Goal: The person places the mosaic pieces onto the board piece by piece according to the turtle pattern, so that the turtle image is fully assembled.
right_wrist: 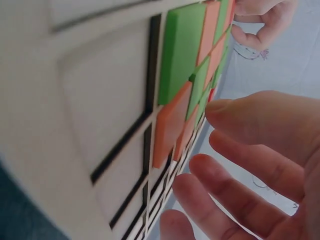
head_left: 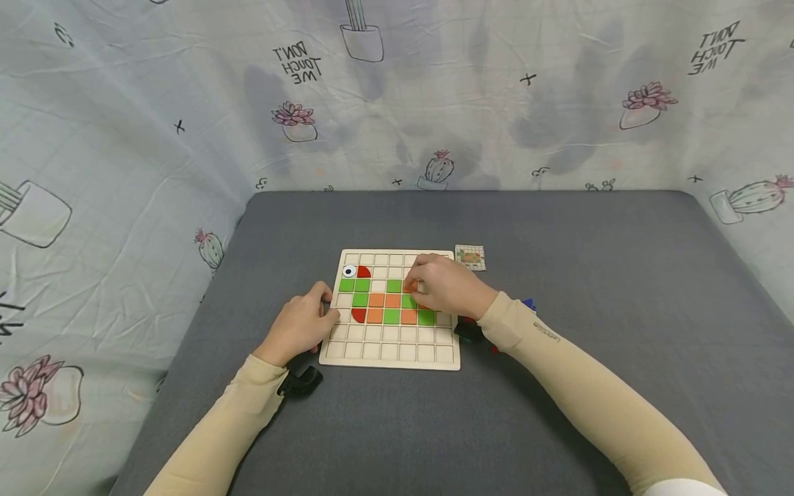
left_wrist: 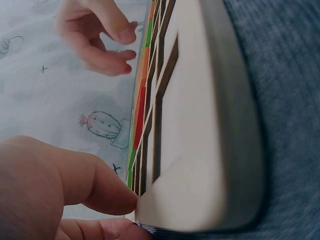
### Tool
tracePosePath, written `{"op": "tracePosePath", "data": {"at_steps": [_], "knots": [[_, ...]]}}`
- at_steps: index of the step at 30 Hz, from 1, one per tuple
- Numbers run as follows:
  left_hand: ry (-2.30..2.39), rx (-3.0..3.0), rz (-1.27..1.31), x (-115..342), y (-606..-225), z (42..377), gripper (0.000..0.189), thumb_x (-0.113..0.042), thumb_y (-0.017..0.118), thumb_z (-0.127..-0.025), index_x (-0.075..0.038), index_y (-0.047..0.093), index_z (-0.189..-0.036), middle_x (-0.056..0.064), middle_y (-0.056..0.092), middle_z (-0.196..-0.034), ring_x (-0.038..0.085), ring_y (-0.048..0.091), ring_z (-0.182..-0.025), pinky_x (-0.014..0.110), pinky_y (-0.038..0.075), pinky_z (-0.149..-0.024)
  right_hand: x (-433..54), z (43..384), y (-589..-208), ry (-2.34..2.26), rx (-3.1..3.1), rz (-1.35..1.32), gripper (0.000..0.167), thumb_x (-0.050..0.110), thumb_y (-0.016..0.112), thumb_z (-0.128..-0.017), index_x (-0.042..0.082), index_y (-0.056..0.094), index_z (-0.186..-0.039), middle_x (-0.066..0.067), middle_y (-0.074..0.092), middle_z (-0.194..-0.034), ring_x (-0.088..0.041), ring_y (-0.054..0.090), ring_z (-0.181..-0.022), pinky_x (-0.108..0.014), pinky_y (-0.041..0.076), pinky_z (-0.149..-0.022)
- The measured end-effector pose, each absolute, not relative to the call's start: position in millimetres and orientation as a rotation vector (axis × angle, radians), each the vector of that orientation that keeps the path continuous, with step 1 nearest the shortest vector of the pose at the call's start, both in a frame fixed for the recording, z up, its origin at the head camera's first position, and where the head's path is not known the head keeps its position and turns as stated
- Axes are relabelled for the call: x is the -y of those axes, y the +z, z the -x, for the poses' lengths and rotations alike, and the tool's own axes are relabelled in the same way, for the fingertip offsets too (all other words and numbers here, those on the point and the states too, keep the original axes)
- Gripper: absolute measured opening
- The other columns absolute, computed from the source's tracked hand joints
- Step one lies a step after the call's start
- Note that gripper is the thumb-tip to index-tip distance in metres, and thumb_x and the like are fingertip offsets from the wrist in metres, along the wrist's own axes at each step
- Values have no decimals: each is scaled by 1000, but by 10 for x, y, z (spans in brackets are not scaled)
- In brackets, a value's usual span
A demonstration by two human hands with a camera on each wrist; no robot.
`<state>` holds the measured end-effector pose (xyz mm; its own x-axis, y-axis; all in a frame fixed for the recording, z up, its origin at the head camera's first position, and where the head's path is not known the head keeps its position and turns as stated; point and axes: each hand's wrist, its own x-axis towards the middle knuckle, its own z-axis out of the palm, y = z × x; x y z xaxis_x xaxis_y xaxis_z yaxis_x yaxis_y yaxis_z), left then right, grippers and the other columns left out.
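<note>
A wooden grid board (head_left: 389, 355) lies on the table, with green, orange and red tiles set in its squares and a round eye tile (head_left: 349, 271) near the upper left. At its left edge my left hand (head_left: 300, 325) holds the rim between thumb (left_wrist: 112, 192) and fingers. My right hand (head_left: 448, 282) hovers over the board's right part, fingertips close to an orange tile (head_left: 409, 286). In the right wrist view its thumb and fingers (right_wrist: 260, 165) are apart, with no piece visible between them. The right forearm partly hides things beside the board.
A small picture card (head_left: 470, 257) lies by the board's upper right corner. Blue pieces (head_left: 529, 304) peek out behind the right sleeve, with bits of red near the wrist. The grey table (head_left: 397, 427) meets a printed curtain (head_left: 397, 103) at the back and left.
</note>
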<state>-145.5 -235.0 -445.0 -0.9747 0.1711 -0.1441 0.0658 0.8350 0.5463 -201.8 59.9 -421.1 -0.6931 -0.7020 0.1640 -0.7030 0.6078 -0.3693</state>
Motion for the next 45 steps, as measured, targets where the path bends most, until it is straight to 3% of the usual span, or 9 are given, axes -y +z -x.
{"op": "tracePosePath", "data": {"at_steps": [7, 18, 25, 35, 45], "knots": [[828, -2834, -190, 2337, -4440, 1458, 21, -19, 57, -102, -5, 53, -117, 5, 55, -63, 18, 54, -38, 34, 43, -43, -750, 1893, -4182, 620, 2809, -1172, 17, 17, 77, -92, 10, 80, -107, -5, 73, -107, -19, 68, -91, -35, 57, -78], [823, -2831, -175, 2314, -4423, 1452, 21, -19, 57, -101, -5, 53, -117, 4, 55, -62, 18, 55, -38, 34, 42, -44, -1067, 1662, -4172, 593, 2784, -1060, 17, 18, 79, -90, 9, 79, -105, -7, 71, -103, -17, 65, -82, -34, 56, -66], [821, -2832, -167, 2297, -4416, 1452, 21, -19, 58, -101, -6, 54, -117, 4, 56, -63, 18, 55, -39, 34, 42, -45, -1267, 1552, -4190, 548, 2833, -1033, 26, 18, 86, -85, 7, 78, -108, -8, 70, -104, -16, 62, -83, -32, 54, -66], [820, -2833, -163, 2281, -4406, 1453, 22, -19, 57, -101, -5, 54, -118, 5, 56, -63, 18, 55, -39, 34, 42, -44, -1472, 1493, -4209, 571, 2886, -1032, 31, 10, 85, -83, 7, 77, -113, -5, 68, -105, -13, 60, -79, -28, 52, -64], [809, -2841, -165, 2277, -4410, 1454, 22, -19, 57, -101, -5, 54, -118, 5, 56, -62, 18, 55, -38, 34, 43, -43, -1475, 1494, -4269, 585, 2884, -1059, 32, 6, 84, -81, 9, 78, -113, -4, 67, -106, -16, 64, -83, -29, 53, -66]]}}
